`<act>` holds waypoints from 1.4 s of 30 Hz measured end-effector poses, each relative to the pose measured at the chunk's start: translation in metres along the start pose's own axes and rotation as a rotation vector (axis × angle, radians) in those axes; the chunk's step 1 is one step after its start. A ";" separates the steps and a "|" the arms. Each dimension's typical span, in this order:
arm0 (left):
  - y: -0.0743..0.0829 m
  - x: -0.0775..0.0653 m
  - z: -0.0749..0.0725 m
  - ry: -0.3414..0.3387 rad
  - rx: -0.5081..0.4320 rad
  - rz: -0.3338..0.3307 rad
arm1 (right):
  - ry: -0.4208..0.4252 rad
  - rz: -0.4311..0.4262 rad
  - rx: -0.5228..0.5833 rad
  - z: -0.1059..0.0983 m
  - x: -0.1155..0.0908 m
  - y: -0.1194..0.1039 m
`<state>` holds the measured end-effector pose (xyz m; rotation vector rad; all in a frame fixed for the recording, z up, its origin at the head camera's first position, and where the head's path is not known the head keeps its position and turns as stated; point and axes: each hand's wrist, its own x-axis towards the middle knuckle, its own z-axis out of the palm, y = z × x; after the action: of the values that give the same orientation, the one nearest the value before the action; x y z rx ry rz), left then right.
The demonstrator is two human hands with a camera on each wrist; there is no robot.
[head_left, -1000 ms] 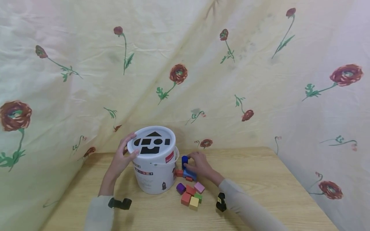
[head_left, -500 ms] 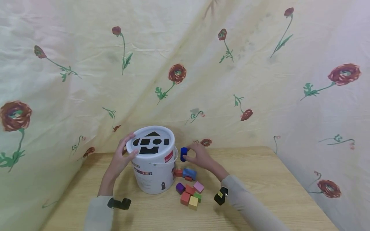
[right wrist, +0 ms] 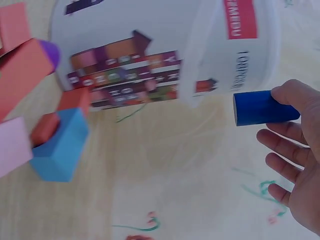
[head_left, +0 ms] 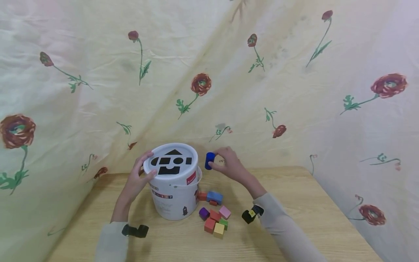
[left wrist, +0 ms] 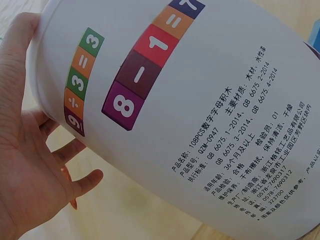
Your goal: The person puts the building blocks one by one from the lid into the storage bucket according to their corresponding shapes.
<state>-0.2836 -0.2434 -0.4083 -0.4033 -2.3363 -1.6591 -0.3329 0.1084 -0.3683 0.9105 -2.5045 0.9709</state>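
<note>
A white bucket [head_left: 175,200] stands on the table, its lid [head_left: 188,168] cut with several black shaped openings, one of them round. My left hand [head_left: 137,182] grips the lid's left edge, thumb on top. In the left wrist view that hand [left wrist: 30,160] lies along the rim, beside printed sums on the bucket wall. My right hand [head_left: 229,165] pinches a dark blue cylinder block [head_left: 209,161] between thumb and fingers, raised above the table to the right of the lid. In the right wrist view the cylinder [right wrist: 260,108] is level with the bucket's rim.
Right of the bucket lie a light blue arch block [head_left: 215,197] with red pieces, and a cluster with a purple cylinder [head_left: 204,213], a pink block [head_left: 225,211], a yellow cube [head_left: 219,230] and red and green blocks. A flowered cloth [head_left: 229,109] hangs behind the wooden table [head_left: 294,218].
My right hand has lifted the dark blue cylinder up off the light blue arch block to about lid height. My left hand stays on the bucket's rim.
</note>
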 end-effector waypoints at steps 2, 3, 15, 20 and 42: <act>0.000 0.000 0.000 -0.001 -0.006 0.007 | 0.013 -0.011 -0.003 -0.005 0.003 -0.006; 0.000 0.000 0.000 -0.001 -0.008 0.010 | 0.023 -0.020 -0.009 -0.007 0.004 -0.008; -0.001 0.000 0.001 0.002 -0.010 0.024 | 0.061 -0.139 -0.009 -0.019 0.027 -0.044; -0.001 0.000 0.001 0.003 -0.013 0.025 | 0.028 -0.144 -0.019 -0.016 0.035 -0.057; 0.000 0.000 0.001 0.000 -0.016 0.014 | -0.027 -0.103 -0.002 0.002 0.044 -0.071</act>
<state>-0.2833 -0.2424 -0.4085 -0.4227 -2.3162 -1.6723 -0.3195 0.0460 -0.3134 1.0480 -2.4528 0.9298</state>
